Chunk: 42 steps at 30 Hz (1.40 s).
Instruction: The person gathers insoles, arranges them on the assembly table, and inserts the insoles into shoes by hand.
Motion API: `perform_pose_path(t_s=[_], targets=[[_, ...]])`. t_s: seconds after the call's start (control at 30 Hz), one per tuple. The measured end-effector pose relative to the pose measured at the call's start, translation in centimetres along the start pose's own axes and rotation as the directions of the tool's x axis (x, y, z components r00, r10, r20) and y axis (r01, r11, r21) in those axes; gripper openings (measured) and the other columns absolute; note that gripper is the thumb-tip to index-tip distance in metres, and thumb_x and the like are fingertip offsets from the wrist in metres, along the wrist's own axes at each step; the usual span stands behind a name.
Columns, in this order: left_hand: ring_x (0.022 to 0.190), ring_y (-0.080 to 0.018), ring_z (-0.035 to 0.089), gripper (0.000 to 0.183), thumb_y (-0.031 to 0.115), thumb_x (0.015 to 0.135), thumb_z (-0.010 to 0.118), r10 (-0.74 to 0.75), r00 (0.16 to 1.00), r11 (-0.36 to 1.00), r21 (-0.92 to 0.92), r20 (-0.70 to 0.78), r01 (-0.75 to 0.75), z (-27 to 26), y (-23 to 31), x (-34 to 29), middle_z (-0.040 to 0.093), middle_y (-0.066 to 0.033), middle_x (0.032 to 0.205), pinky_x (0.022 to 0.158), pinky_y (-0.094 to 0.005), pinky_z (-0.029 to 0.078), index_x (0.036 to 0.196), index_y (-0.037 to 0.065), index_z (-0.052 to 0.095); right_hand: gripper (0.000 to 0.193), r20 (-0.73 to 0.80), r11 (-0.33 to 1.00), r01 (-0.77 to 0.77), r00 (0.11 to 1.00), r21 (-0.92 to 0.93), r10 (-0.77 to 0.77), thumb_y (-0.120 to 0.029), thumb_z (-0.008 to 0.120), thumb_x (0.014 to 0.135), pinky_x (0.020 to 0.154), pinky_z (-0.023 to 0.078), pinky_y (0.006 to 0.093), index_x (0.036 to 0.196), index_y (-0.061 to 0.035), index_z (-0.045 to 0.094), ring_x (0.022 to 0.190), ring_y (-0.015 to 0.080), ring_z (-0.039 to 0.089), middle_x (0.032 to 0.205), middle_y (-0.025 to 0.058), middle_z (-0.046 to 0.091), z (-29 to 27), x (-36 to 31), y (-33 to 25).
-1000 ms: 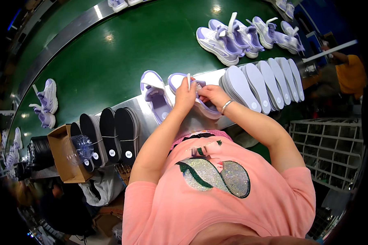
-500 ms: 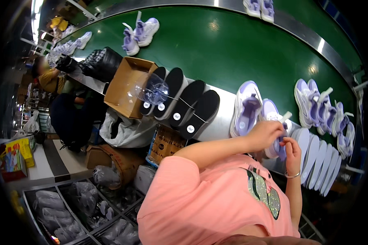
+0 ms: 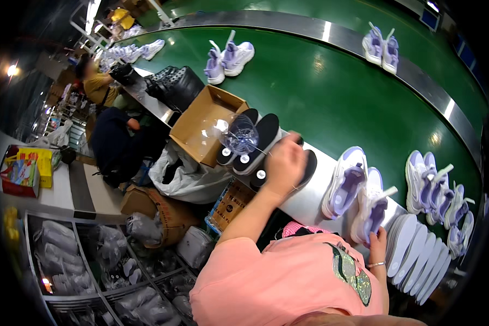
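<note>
My left hand (image 3: 285, 165) is over a row of black insoles (image 3: 267, 130) with round white labels. Motion blurs it, so its grip is unclear, and it hides part of the insoles. At the right, my right hand (image 3: 378, 247) has its fingers at the heel of a white and lilac sneaker (image 3: 370, 209), which stands on the metal edge. Left of that shoe sits its matching sneaker (image 3: 345, 185). Clear, bluish plastic strands (image 3: 240, 136) lie in a coil over the insoles, beside an open cardboard box (image 3: 193, 127).
White insoles (image 3: 413, 255) stand in a row by my right hand, near more sneakers (image 3: 429, 187). Further pairs stand on the green belt (image 3: 304, 81). Black shoes (image 3: 176, 87) lie beyond the box. Two people are at the left, above a divided rack (image 3: 73, 217).
My left hand has left the sneaker and moved left over the black insoles. My right hand has lowered to the shoe's heel. The whole view has shifted.
</note>
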<state>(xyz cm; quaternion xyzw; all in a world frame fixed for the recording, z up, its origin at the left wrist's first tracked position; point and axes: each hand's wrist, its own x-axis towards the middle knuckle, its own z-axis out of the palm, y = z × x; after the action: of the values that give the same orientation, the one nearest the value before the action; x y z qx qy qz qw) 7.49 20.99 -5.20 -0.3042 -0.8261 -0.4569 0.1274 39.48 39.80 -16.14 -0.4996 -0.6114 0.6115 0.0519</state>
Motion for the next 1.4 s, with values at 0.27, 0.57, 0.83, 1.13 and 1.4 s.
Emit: perform_pose_path(t_s=[0.27,0.57,0.83,1.13,1.4], targets=[[0.056,-0.0316,0.057,0.093,0.041,0.068,0.062,0.03,0.539,0.951,0.142,0.842,-0.274,12.7,5.4,-7.4,0.056,-0.0175,0.066,0.049,-0.039,0.046,0.132,0.004,0.005,0.044,0.279,0.983,0.179,0.946,-0.029,-0.165,-0.019,0.054,0.078,0.07,0.045,0.0296,0.112,0.0045,0.039,0.083,0.0195,0.053,0.099,0.0154,0.051,5.5,-2.4,-5.9],[0.062,-0.0374,0.057,0.069,0.018,0.073,0.047,-0.059,0.719,0.935,0.291,0.692,-0.203,14.3,2.2,2.8,0.057,-0.0223,0.07,0.058,-0.0471,0.044,0.131,0.011,0.009,0.034,0.106,0.849,0.461,0.887,-0.258,-0.449,-0.02,0.053,0.078,0.08,0.04,0.0343,0.105,-0.0006,0.048,0.093,0.028,0.05,0.101,0.0172,0.05,0.7,-0.4,-7.4],[0.088,-0.0341,0.051,0.053,0.012,0.073,0.056,0.233,0.945,0.96,0.104,0.229,-0.262,15.7,-0.1,8.5,0.053,-0.0191,0.095,0.075,-0.0407,0.04,0.121,0.002,0.034,0.037,-0.255,0.551,0.111,0.799,-0.827,-0.544,-0.019,0.064,0.063,0.091,0.028,0.0452,0.099,-0.0157,0.056,0.113,0.0329,0.031,0.118,0.0153,0.04,-8.8,8.2,-8.9],[0.109,-0.0334,0.037,0.054,0.023,0.069,0.06,0.153,0.699,0.959,0.065,0.699,-0.275,16.3,-2.2,-8.1,0.041,-0.0189,0.116,0.091,-0.0443,0.028,0.115,0.002,0.04,0.049,-0.092,0.369,-0.135,0.987,-0.92,0.131,-0.032,0.069,0.055,0.09,0.025,0.056,0.103,-0.027,0.058,0.119,0.0278,0.029,0.126,0.0117,0.036,-13.7,15.0,-11.3],[0.101,-0.0346,0.046,0.042,0.023,0.074,0.055,0.024,0.648,0.999,-0.033,0.761,0.001,17.0,-1.6,-6.3,0.05,-0.0223,0.105,0.086,-0.0395,0.035,0.107,-0.002,0.047,0.037,-0.027,0.53,0.173,0.937,-0.83,-0.348,-0.04,0.061,0.062,0.068,0.045,0.038,0.08,-0.0073,0.062,0.076,0.0315,0.058,0.079,0.0158,0.06,-7.8,12.7,-18.7]])
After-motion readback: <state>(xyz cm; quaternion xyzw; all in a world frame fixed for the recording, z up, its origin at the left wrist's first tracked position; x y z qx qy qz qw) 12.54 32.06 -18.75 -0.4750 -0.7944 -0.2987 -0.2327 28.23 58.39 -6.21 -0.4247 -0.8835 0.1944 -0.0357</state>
